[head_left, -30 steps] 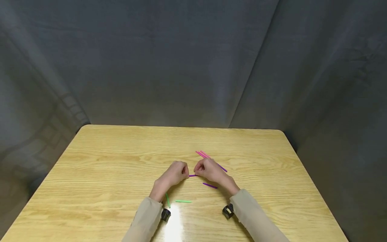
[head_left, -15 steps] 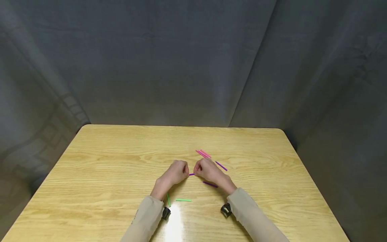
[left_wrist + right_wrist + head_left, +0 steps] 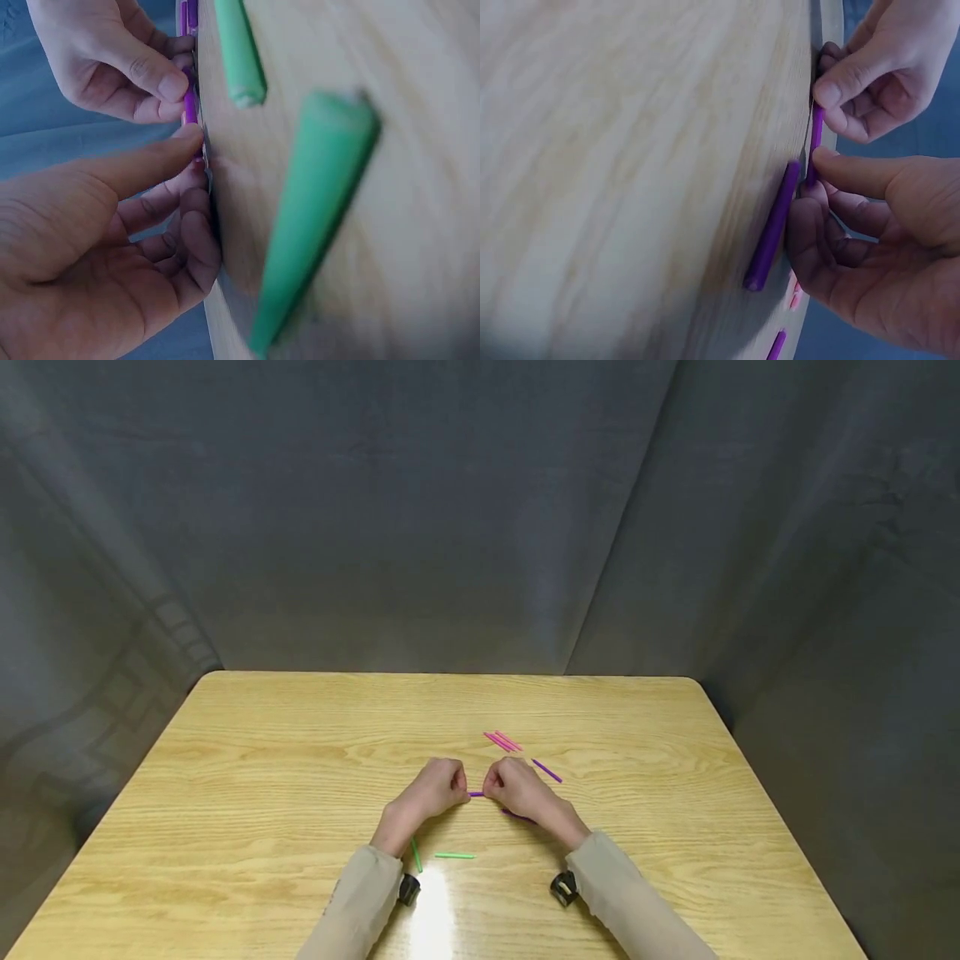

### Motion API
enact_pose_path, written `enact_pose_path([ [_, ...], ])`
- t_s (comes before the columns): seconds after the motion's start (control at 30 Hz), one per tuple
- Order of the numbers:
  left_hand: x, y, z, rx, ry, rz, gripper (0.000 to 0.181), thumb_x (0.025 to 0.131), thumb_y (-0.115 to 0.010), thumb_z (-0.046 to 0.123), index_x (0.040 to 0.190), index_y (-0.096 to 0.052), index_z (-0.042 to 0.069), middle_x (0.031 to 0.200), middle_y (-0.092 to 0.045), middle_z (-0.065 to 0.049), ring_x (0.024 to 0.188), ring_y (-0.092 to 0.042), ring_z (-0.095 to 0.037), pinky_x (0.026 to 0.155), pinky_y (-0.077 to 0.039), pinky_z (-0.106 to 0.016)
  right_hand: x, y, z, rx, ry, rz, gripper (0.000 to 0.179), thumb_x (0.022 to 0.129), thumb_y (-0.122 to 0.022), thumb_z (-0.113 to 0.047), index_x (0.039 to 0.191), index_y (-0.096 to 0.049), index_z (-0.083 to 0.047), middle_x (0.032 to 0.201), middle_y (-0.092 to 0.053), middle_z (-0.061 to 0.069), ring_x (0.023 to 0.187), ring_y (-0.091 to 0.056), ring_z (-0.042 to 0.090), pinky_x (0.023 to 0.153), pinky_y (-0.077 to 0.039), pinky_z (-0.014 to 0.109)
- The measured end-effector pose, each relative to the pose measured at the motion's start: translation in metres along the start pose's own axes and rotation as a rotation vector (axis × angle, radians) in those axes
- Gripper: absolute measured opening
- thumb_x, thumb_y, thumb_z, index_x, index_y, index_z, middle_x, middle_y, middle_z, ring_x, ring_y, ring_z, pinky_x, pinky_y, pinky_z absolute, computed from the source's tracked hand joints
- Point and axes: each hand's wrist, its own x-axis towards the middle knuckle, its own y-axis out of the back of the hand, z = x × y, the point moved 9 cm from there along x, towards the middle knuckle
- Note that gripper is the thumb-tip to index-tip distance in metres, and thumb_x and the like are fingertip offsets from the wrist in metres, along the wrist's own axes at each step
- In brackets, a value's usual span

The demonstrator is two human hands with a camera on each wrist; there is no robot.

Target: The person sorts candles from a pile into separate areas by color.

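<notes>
A thin purple stick (image 3: 476,794) lies across the gap between both hands, low over the table. My left hand (image 3: 433,789) pinches its left end between thumb and curled fingers. At the other end, my right hand (image 3: 522,789) pinches it the same way. The right wrist view shows the stick (image 3: 817,131) between the two thumbs, with its ends hidden by the fingers. A second purple stick (image 3: 771,229) rests on the table close to my right hand, partly covered in the head view. Two green sticks (image 3: 454,856) (image 3: 311,202) lie nearer the body, by the left wrist.
Beyond the right hand are several pink sticks (image 3: 502,742) lying together, and another purple stick (image 3: 547,771). The wooden table (image 3: 300,727) has rounded far corners. Grey curtains (image 3: 420,527) hang behind and beside it. Black wrist devices (image 3: 564,888) hang at both sleeves.
The right hand has shifted very slightly, uncovering the pink sticks and the far purple stick and covering more of the near purple one. Both hands keep their pinch on the purple stick.
</notes>
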Motion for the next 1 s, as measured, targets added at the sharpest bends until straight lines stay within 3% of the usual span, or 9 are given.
enact_pose_path([
  [0.33,-0.001,-0.002,-0.004,-0.022,0.046,-0.032,0.018,0.078,-0.074,-0.004,0.075,-0.057,0.002,0.067,-0.052,0.001,0.061,-0.046,-0.011,0.055,-0.041,-0.023,-0.009,0.008,0.015,0.049,-0.097,0.019,0.011,0.087,-0.065,0.001,0.078,-0.068,-0.005,0.069,-0.058,-0.004,0.061,-0.049,0.007,0.056,-0.043,0.021],
  [0.67,-0.003,-0.002,-0.007,-0.035,0.088,-0.069,0.017,0.081,-0.072,-0.004,0.077,-0.056,0.003,0.070,-0.051,-0.001,0.063,-0.046,-0.013,0.056,-0.041,-0.024,-0.021,0.031,0.034,0.061,-0.180,0.118,0.010,0.088,-0.067,-0.001,0.079,-0.068,-0.004,0.067,-0.055,-0.003,0.060,-0.046,0.009,0.054,-0.038,0.022],
  [0.77,-0.004,-0.001,-0.007,-0.032,0.088,-0.075,0.018,0.082,-0.072,-0.001,0.077,-0.056,0.003,0.070,-0.051,-0.001,0.063,-0.046,-0.013,0.057,-0.040,-0.024,-0.024,0.038,0.043,0.071,-0.217,0.149,0.010,0.087,-0.067,0.000,0.078,-0.067,-0.004,0.066,-0.054,-0.002,0.059,-0.044,0.009,0.052,-0.035,0.021],
  [1.0,-0.008,-0.002,-0.009,-0.030,0.169,-0.117,0.020,0.091,-0.067,0.013,0.079,-0.052,0.006,0.071,-0.049,-0.001,0.062,-0.043,-0.012,0.055,-0.036,-0.023,-0.031,0.053,0.061,0.064,-0.265,0.201,0.006,0.085,-0.065,0.000,0.081,-0.067,-0.002,0.068,-0.055,0.000,0.057,-0.045,0.010,0.049,-0.035,0.020],
])
